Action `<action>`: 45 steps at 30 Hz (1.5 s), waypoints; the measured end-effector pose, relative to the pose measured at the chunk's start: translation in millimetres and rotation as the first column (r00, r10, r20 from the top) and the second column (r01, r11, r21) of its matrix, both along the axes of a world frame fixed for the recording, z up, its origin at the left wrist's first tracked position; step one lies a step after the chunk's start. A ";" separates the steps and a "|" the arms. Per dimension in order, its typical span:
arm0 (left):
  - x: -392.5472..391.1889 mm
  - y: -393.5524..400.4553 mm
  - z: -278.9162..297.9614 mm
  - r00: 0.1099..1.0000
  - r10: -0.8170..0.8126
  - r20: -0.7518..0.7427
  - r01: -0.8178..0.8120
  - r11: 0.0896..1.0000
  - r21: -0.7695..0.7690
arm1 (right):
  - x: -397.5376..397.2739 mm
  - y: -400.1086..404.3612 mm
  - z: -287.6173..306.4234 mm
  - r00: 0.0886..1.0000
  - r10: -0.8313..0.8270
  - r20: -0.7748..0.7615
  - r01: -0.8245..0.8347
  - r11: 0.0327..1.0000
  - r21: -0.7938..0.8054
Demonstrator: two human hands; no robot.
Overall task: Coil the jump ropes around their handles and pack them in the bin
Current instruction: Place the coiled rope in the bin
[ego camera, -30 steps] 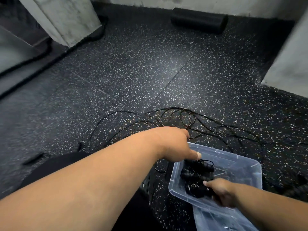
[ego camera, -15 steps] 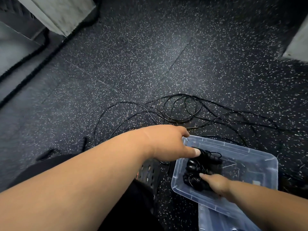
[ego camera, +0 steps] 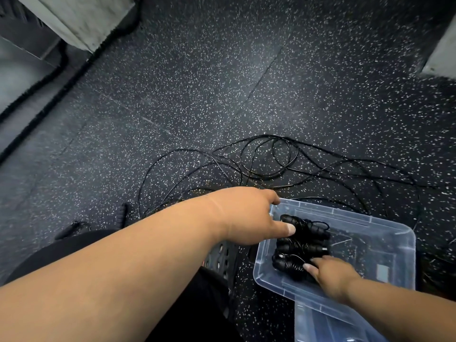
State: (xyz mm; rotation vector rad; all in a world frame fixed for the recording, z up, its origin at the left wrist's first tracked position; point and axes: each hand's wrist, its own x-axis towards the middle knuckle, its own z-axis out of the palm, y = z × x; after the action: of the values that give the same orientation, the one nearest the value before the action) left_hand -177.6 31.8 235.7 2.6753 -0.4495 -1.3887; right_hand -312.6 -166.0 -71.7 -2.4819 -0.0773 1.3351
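A clear plastic bin [ego camera: 385,228] sits on the speckled black floor at lower right. Inside its left end lie coiled black jump ropes [ego camera: 304,239], wound around their handles. My left hand [ego camera: 246,215] grips the bin's near-left corner, with the thumb reaching in against the top bundle. The lowest bundle is gripped by my right hand [ego camera: 332,274], thumb on top and the other fingers hidden. Loose black jump ropes [ego camera: 269,164] lie tangled on the floor just beyond the bin.
A clear lid [ego camera: 320,324] lies partly under the bin's near edge. Two black handles [ego camera: 122,213] lie on the floor at left. A grey block [ego camera: 81,18] and a thick black cord [ego camera: 37,87] stand at upper left, and another grey block [ego camera: 441,58] at upper right.
The view has tilted down and moved closer. My right hand has slid a little further over the lowest bundle. My left hand stays on the bin's corner.
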 end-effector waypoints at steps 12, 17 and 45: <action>-6.9 -1.3 -3.2 0.999 -0.011 -0.041 0.010 1.000 -0.023 | -8.0 10.4 -1.6 0.989 -0.069 -0.129 0.088 0.985 0.148; -7.4 0.5 -2.5 0.999 0.001 -0.044 -0.002 1.000 -0.027 | -1.5 19.5 0.1 0.990 -0.103 -0.097 0.112 0.990 0.091; -6.8 21.9 0.5 1.000 -0.003 0.021 0.003 1.000 0.024 | 39.9 49.1 8.7 0.798 0.562 0.216 -0.531 0.826 -0.187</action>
State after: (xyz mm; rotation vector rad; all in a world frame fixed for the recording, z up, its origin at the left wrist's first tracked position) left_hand -184.5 53.7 236.2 2.7121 -0.4417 -1.3769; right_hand -272.8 -116.9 -63.0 -2.8510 -0.8701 1.2088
